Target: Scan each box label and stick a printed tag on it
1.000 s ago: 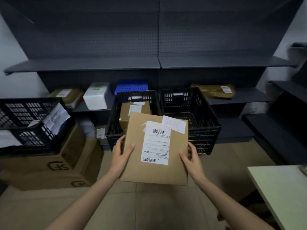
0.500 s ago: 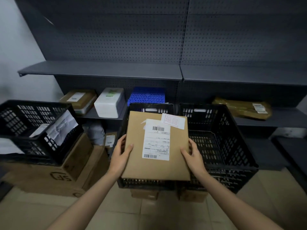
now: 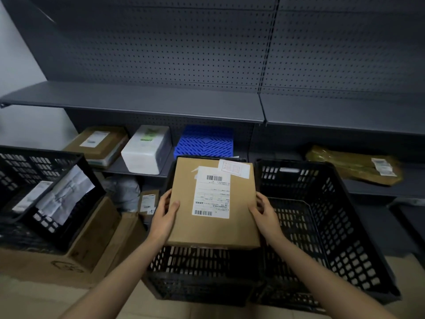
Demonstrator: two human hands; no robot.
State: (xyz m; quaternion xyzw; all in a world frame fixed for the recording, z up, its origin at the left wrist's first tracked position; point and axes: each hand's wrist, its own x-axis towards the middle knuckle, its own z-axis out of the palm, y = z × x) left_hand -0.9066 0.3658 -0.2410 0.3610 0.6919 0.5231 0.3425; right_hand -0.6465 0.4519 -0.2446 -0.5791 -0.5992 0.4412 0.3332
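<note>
Both hands, left hand [image 3: 164, 216] and right hand [image 3: 264, 214], grip the box [image 3: 212, 229] between them.

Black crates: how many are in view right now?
3: one at left on the cardboard boxes, one under the held box, one at right. More may be hidden.

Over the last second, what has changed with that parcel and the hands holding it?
The person has stepped closer to the shelves, carrying the cardboard box forward until it hangs over the left of the two black crates in front; a second ago it was short of them. The left hand and right hand keep the same grip on its side edges. The white shipping label still faces up.
</note>
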